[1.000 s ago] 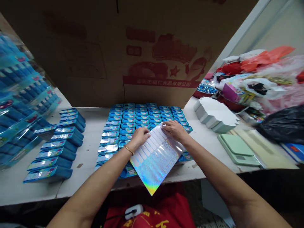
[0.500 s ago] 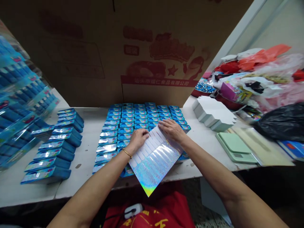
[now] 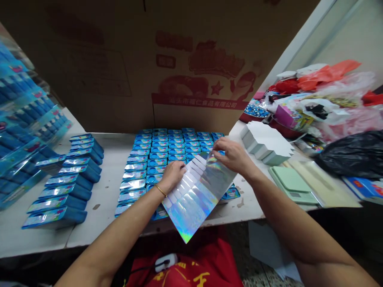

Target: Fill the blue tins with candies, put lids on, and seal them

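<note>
A shiny holographic sticker sheet [image 3: 191, 207] with pale strips along its upper left side is held tilted above rows of small blue packs [image 3: 158, 150]. My left hand [image 3: 173, 175] pinches the sheet's left edge, fingers curled, a gold bracelet on the wrist. At the upper right corner, my right hand [image 3: 229, 155] has its thumb and fingers closed on the sheet's silvery edge. Whether a single sticker is coming away there, I cannot tell. The sheet covers part of the packs beneath it.
A slanted row of blue packs [image 3: 68, 175] stands at the left, beside stacked display boxes [image 3: 22, 131]. Behind rises a large cardboard carton [image 3: 119, 107]. To the right are white card stacks [image 3: 266, 139], a green scale [image 3: 291, 181] and a black bag [image 3: 356, 153].
My right hand has gone from lying flat over the sheet's upper corner to pinching and raising that edge, a little up and right. My left hand keeps its hold.
</note>
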A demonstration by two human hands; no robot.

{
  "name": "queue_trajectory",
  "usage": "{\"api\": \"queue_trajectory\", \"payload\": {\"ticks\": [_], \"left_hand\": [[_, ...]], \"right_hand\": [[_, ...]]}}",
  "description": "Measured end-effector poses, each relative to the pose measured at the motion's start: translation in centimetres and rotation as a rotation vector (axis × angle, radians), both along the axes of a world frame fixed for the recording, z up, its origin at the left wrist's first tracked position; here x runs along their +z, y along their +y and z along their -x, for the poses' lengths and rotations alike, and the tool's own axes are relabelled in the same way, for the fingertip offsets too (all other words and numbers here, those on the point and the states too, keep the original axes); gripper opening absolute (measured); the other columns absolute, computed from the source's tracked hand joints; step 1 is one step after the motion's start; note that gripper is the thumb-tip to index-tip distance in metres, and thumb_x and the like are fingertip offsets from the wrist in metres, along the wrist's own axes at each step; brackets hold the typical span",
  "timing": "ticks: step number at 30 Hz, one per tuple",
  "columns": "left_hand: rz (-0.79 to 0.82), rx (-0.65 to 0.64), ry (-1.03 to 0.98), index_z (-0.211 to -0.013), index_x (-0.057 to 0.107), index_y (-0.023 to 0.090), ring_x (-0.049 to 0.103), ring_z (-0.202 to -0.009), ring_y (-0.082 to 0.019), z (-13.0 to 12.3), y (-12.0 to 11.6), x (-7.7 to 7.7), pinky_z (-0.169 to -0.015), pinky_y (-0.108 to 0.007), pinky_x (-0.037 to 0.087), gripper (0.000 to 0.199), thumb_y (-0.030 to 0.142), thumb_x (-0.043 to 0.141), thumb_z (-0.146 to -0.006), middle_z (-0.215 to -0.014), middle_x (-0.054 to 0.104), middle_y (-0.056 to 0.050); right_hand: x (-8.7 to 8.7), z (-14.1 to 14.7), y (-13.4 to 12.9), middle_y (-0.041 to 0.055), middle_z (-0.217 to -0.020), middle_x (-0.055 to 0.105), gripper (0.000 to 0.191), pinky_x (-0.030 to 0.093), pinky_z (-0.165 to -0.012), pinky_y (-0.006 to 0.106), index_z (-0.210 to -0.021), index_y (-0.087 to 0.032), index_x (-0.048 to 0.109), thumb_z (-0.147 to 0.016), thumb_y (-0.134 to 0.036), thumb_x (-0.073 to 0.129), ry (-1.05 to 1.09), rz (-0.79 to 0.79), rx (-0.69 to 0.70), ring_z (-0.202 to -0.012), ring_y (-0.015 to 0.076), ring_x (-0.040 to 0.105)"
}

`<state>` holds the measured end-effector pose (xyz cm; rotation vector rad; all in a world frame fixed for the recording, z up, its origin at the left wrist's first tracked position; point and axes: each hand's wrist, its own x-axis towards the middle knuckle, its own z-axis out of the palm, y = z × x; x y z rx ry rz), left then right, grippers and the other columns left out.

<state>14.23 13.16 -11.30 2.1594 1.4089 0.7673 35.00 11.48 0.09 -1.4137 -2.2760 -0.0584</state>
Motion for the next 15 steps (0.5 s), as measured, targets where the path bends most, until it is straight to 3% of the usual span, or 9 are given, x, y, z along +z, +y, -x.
{"api": "queue_trajectory", "payload": {"ticks": [2,5,10,12,15], "left_hand": [[0.03,0.015,-0.092,-0.077,0.067,0.018,0.056,-0.074,-0.02,0.1,0.1,0.2,-0.071,-0.031,0.04,0.013,0.02,0.056,-0.07,-0.076,0.064,-0.006],[0.118,0.076,-0.449,-0.09,0.066,0.017,0.056,-0.087,-0.02,0.7,-0.1,0.9,-0.081,-0.032,0.04,0.022,0.027,0.057,-0.072,-0.091,0.065,-0.007],[0.494,0.174,-1.181,-0.098,0.061,0.016,0.058,-0.088,-0.016,2.9,-0.9,3.1,-0.076,-0.029,0.044,0.041,0.049,0.051,-0.076,-0.097,0.062,-0.007],[0.574,0.197,-1.303,-0.094,0.06,0.015,0.059,-0.079,-0.014,4.2,-1.0,3.7,-0.069,-0.026,0.045,0.038,0.046,0.057,-0.073,-0.089,0.062,-0.005],[0.543,0.291,-1.314,-0.092,0.058,0.015,0.058,-0.066,-0.009,6.6,-0.9,3.7,-0.061,-0.021,0.043,0.032,0.026,0.07,-0.064,-0.075,0.06,-0.001]], "right_hand": [[1.7,0.9,0.3,0.0022,-0.071,0.059,0.011,0.036,-0.061,0.024,-0.067,-0.017,0.06,-0.073,-0.021,0.052,0.086,0.059,-0.071,-0.066,0.0129,0.052],[2.2,2.9,1.4,-0.0007,-0.058,0.055,0.012,0.034,-0.054,0.022,-0.063,-0.016,0.06,-0.07,-0.025,0.055,0.291,0.197,-0.107,-0.058,0.0108,0.049],[-0.1,7.0,3.1,-0.0024,-0.051,0.051,0.02,0.035,-0.045,0.02,-0.062,-0.015,0.057,-0.063,-0.034,0.063,0.791,0.518,-0.075,-0.049,0.0089,0.048],[-1.2,8.6,3.6,-0.0025,-0.051,0.051,0.022,0.034,-0.043,0.019,-0.062,-0.015,0.055,-0.06,-0.034,0.066,0.923,0.6,-0.075,-0.047,0.0081,0.048],[-3.0,11.0,4.4,-0.0017,-0.054,0.054,0.024,0.032,-0.041,0.018,-0.063,-0.015,0.055,-0.058,-0.034,0.068,1.042,0.673,-0.09,-0.047,0.0078,0.049]]}}
